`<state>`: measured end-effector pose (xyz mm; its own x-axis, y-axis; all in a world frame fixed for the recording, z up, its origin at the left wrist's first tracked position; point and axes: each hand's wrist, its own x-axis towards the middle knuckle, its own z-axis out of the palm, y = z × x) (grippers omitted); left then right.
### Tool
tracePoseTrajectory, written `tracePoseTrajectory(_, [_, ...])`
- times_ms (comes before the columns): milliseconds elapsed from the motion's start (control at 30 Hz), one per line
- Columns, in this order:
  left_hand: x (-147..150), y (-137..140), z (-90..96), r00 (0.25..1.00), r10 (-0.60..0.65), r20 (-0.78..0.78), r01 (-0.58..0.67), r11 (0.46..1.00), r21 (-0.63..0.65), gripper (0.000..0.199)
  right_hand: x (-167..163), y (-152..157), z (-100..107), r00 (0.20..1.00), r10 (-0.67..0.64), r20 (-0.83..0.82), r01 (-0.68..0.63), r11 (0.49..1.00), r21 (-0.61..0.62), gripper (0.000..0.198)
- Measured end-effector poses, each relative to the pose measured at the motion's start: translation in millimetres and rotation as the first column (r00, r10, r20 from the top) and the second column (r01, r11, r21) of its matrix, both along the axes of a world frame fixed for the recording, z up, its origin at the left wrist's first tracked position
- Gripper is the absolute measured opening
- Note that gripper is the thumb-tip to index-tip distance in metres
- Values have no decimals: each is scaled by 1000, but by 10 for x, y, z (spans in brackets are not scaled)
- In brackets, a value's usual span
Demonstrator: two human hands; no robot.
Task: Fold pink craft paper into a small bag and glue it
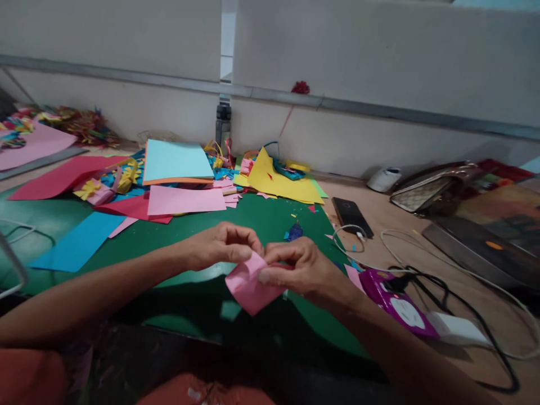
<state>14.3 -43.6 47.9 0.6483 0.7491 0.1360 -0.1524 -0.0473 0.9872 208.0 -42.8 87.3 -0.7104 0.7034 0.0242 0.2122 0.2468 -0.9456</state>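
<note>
A small piece of pink paper [255,292], bent into a curved, folded shape, is held up over the front of the green mat [198,236]. My left hand [225,246] pinches its upper left edge between thumb and fingers. From the other side my right hand [301,267] grips the same paper, thumb on its near face and fingers behind. The fingertips of both hands nearly meet at the top of the paper. Part of the paper is hidden behind my right thumb and fingers.
Light blue sheets [179,160], a pink sheet [188,201], yellow paper [274,177] and a blue sheet [76,242] lie behind and left. To the right are a black phone [352,216], a purple power strip [394,304], cables and a bag [434,185].
</note>
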Motion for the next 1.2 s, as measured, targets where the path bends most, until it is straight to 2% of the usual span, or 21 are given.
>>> tracePoseTrajectory(67, [10, -49, 31, 989, 145, 38, -149, 976, 161, 61, 16, 5, 3, 990, -116, -79, 124, 986, 110, 8])
tracePoseTrajectory(100, [19, -76, 41, 977, 207, 41, -211, 938, 276, 69, 22, 2, 4, 981, -157, -111, 174, 971, 162, 7])
tracePoseTrajectory(167, [45, -125, 40, 942, 335, 15, -292, 799, 526, 81, 29, -17, -3, 966, -199, -162, 235, 940, 246, 6])
tracePoseTrajectory(233, [78, -158, 7, 907, 422, -6, -305, 666, 681, 76, 29, -48, -21, 955, -216, -202, 269, 917, 294, 7])
tracePoseTrajectory(267, [95, -167, -18, 895, 447, -6, -306, 623, 720, 69, 27, -64, -33, 951, -228, -210, 286, 907, 309, 8])
tracePoseTrajectory(333, [122, -174, -69, 880, 474, 1, -319, 590, 742, 57, 25, -92, -56, 943, -262, -206, 320, 887, 332, 8])
tracePoseTrajectory(400, [140, -176, -102, 867, 497, 17, -357, 597, 718, 53, 23, -112, -74, 931, -300, -209, 357, 869, 341, 8])
tracePoseTrajectory(533, [154, -181, -98, 825, 563, -39, -424, 663, 617, 41, 20, -126, -83, 911, -342, -229, 401, 862, 309, 7])
tracePoseTrajectory(600, [157, -186, -86, 826, 561, -52, -413, 666, 621, 38, 20, -120, -80, 927, -308, -217, 359, 894, 268, 9])
tracePoseTrajectory(700, [162, -191, -88, 847, 531, -11, -383, 625, 680, 39, 30, -93, -81, 959, -201, -198, 237, 955, 179, 18])
tracePoseTrajectory(800, [167, -198, -103, 857, 514, -8, -366, 620, 694, 40, 54, -60, -90, 986, -82, -143, 101, 986, 134, 20])
tracePoseTrajectory(900, [173, -210, -112, 867, 497, -24, -352, 646, 678, 41, 78, -43, -98, 998, 9, -58, -3, 993, 119, 22])
tracePoseTrajectory(1000, [180, -224, -111, 880, 473, -34, -334, 670, 663, 42, 84, -40, -104, 998, 56, -22, -53, 992, 114, 23])
tracePoseTrajectory(1200, [181, -249, -132, 890, 453, -51, -312, 687, 657, 42, 40, -49, -157, 994, 51, -98, -42, 995, 91, 20])
